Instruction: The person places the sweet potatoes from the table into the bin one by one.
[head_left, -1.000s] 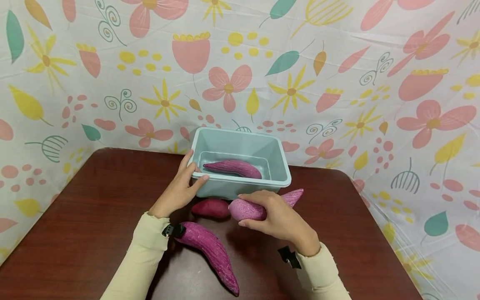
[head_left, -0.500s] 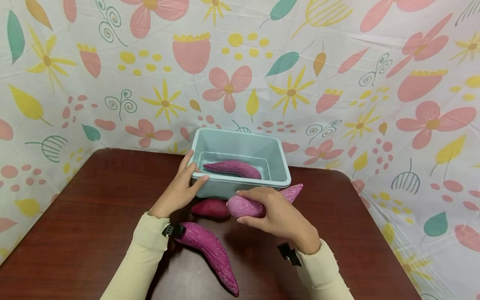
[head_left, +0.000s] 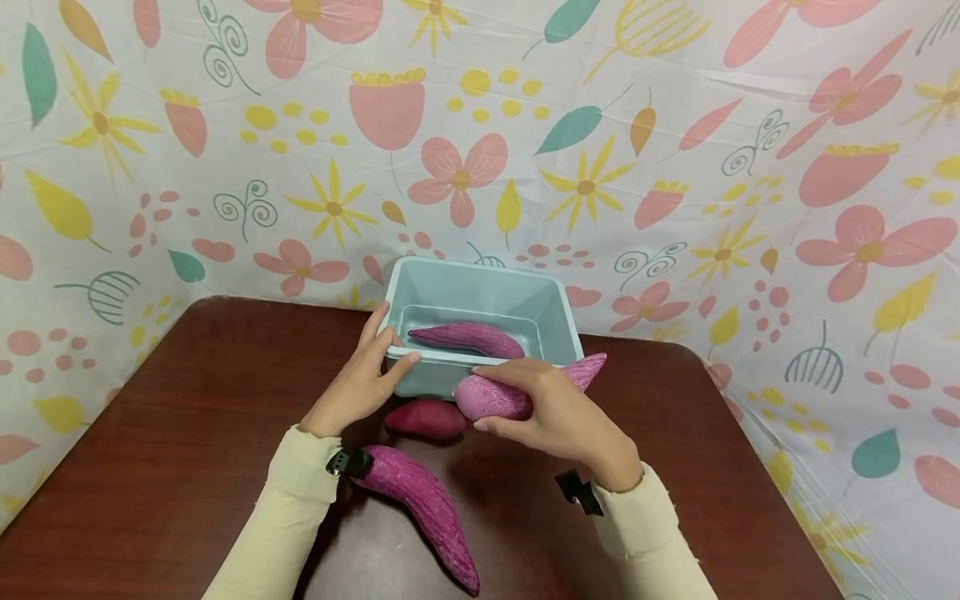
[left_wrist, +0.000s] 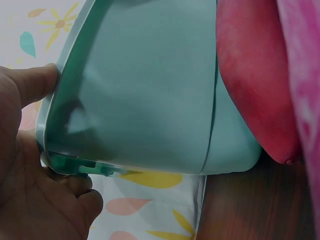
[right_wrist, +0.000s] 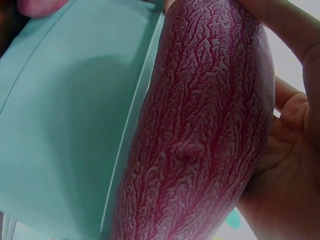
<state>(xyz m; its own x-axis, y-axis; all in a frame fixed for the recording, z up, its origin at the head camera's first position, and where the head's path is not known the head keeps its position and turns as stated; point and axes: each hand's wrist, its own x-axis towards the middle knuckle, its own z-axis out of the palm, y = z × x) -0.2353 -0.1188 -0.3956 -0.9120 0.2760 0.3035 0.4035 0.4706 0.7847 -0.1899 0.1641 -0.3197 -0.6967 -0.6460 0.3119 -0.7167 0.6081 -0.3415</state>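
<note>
A light blue plastic bin point(head_left: 487, 372) stands at the back of the table, and a purple sweet potato point(head_left: 472, 337) lies inside it. At the bin's front left corner my left hand point(head_left: 352, 383) grips the rim, thumb on the front and fingers round the side. My right hand point(head_left: 562, 417) holds a second, paler purple sweet potato point(head_left: 491, 398) just in front of the bin's front rim, its thin tip pointing right. The right wrist view shows this sweet potato's wrinkled skin point(right_wrist: 195, 130) close up. Part of it is hidden by my fingers.
A smaller dark red sweet potato point(head_left: 426, 419) lies on the table point(head_left: 187, 433) against the bin's front. Nearer me is a long curved purple sweet potato point(head_left: 423, 500), beside my left wrist. A floral cloth point(head_left: 465, 100) hangs behind the table.
My right hand has raised the paler sweet potato slightly towards the bin's front rim. My left hand stays on the corner. The head view has shifted a little.
</note>
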